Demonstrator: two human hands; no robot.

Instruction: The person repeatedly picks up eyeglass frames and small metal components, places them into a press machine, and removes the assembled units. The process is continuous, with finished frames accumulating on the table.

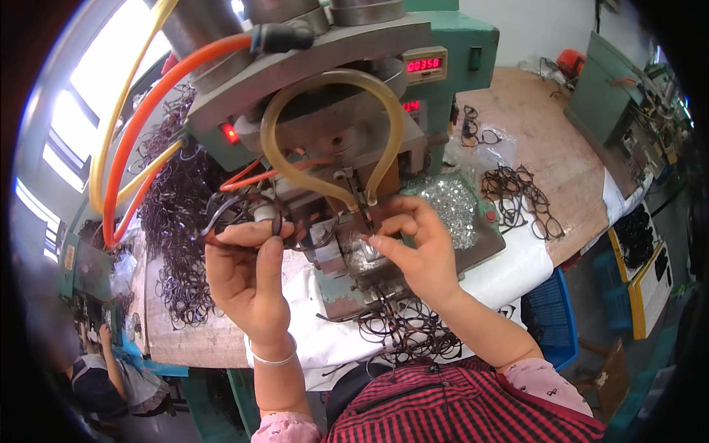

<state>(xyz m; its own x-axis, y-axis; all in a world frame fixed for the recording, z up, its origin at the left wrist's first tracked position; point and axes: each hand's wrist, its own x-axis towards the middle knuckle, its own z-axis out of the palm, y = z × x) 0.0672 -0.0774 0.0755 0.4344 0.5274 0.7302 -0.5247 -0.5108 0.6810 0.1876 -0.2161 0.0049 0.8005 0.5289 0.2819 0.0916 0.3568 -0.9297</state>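
Observation:
My left hand (258, 284) is closed around dark eyeglass frames (238, 208), just left of the press's working point. More than one frame seems to be in it, but they overlap. My right hand (421, 255) has its thumb and forefinger bent together at the small metal fixture (362, 251), beneath the press head. Whatever lies between those fingertips is too small to make out. A clear yellowish hose (399, 129) loops down to this spot. Close by on the right, small shiny metal pieces (450, 210) lie heaped on a green tray.
A green press (461, 44) with red displays stands ahead. Dark frames (177, 244) form a tall heap at left; others (521, 196) lie at right and in a pile (413, 328) before me. A blue basket (557, 317) stands at right. Another person (111, 376) sits at far left.

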